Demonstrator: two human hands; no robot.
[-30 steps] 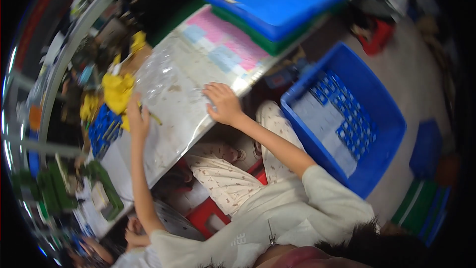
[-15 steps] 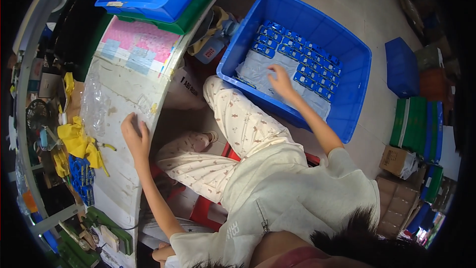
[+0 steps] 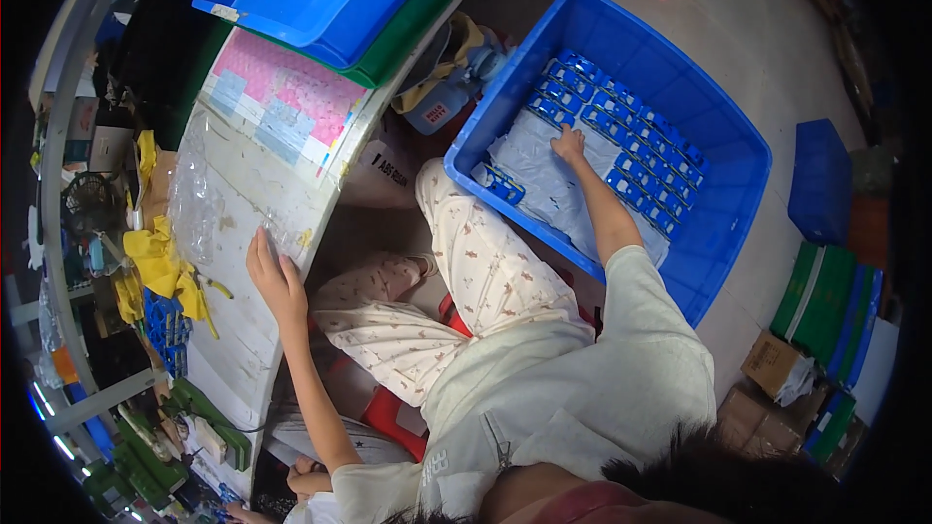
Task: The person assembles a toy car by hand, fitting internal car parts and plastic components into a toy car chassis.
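My right hand [image 3: 570,143] reaches down into a large blue bin [image 3: 743,150]. Its fingers are curled in at the edge of a thin greyish-white plastic sheet [image 3: 544,180], beside rows of small blue toy cars [image 3: 655,150]. What the fingertips hold, if anything, is too small to make out. More blue cars [image 3: 499,184] show at the near left corner of the bin, next to the sheet. My left hand [image 3: 277,277] rests by the edge of the white worktable [image 3: 243,330], fingers stretched out and nothing in them.
Stacked blue and green trays [image 3: 320,0] stand at the table's far end, beside a pink sheet [image 3: 282,87]. Clear plastic [image 3: 194,189], yellow cloths [image 3: 160,262] and yellow-handled pliers [image 3: 216,286] lie on the left. Green and blue containers [image 3: 820,301] and cartons [image 3: 777,369] line the right.
My right hand has moved down and farther into the bin, its fingers curling at the sheet's edge. More cars show at the near left corner. My left hand stays at the table edge, fingers stretched.
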